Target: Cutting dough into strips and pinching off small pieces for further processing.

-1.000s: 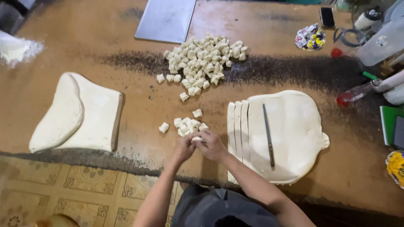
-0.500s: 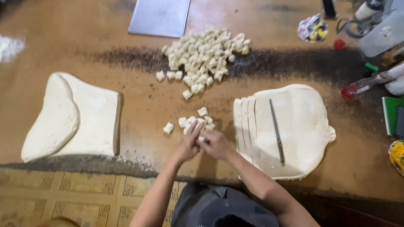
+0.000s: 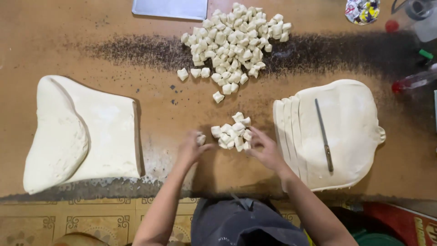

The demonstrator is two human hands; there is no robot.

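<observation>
While your two bare hands worked either side of the small cluster of pale cut dough cubes (image 3: 233,133) on the brown worktop (image 3: 91,41), your left hand (image 3: 192,148) curled its fingers around a single cube at the cluster's left edge, pinching it, and your right hand (image 3: 267,152) lay with fingers spread, touching the cluster's right side as if to hem the pieces in. The cluster sat between your hands, just left of the flat rolled sheet of white dough (image 3: 346,132), whose left edge had been sliced into narrow strips (image 3: 287,132), likely the source of the cubes. A slim metal knife (image 3: 324,135) rested on that sheet, within your right hand's reach. Farther up the worktop lay the large heap of similar dough cubes (image 3: 234,43), well apart from the small cluster. At the left a thick folded slab of white dough (image 3: 82,132) waited uncut
</observation>
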